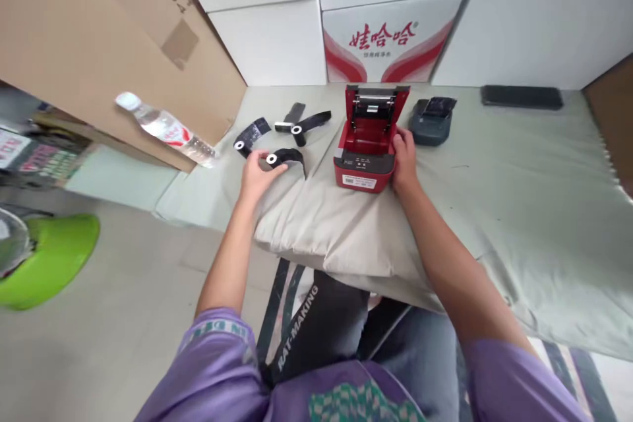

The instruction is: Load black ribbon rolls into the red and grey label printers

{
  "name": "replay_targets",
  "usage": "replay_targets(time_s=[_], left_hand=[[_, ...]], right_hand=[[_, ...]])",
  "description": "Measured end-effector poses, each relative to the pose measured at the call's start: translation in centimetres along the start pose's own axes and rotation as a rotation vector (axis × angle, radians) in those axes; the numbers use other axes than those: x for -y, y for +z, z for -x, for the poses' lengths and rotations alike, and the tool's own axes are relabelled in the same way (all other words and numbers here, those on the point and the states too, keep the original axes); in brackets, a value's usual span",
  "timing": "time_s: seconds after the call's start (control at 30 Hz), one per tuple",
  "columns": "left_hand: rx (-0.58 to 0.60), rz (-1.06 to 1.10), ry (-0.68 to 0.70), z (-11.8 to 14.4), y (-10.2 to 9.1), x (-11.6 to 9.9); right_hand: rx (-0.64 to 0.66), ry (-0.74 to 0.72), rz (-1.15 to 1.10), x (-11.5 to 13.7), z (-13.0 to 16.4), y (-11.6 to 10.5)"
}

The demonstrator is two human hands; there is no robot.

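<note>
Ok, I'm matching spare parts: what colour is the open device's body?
The device's body is mainly red, seen best in the head view.

From the red printer (370,145), bare cloth (346,224) leaves passage at six o'clock, while black rolls (299,136) obstruct nine to ten, the printed carton (383,39) twelve, and a dark device (429,129) two.

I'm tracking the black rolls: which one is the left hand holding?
The frontmost black roll, the only one held by the left hand; the other rolls lie farther back, toward the stacked white boxes.
</note>
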State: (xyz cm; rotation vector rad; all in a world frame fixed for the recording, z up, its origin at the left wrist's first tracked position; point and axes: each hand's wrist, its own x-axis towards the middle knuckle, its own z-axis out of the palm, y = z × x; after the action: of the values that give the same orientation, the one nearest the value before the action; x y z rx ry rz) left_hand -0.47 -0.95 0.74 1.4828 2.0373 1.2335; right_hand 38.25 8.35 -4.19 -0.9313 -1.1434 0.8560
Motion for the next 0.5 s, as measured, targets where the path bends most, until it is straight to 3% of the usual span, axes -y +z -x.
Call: replay_targets(time_s=[0.1,0.17,0.33,0.43,0.5], left_hand=[[-0.29,0.184,-0.082,-1.2,-1.1,1.1],[-0.459,0.189,-0.119,-2.8,-1.7,2.3],[-0.412,0.134,-0.173,-6.6,-1.4,3.5],[-0.571,0.34,-0.068,-7.5,-1.2,2.1],[-0.599,0.508,0.055,-7.3,-1.4,0.3]], right_hand=[[-0.009,-0.004,-0.005,-0.2,0.0,0.1],[-0.01,-0.012,-0.012,-0.1,0.0,0.1],[0.002,-0.02,-0.013,-0.1,0.1,0.0],[-0.002,-0.011,-0.003,-0.4,0.1,0.0],[-0.003,0.003,-0.005,-0.5,0.1,0.0]])
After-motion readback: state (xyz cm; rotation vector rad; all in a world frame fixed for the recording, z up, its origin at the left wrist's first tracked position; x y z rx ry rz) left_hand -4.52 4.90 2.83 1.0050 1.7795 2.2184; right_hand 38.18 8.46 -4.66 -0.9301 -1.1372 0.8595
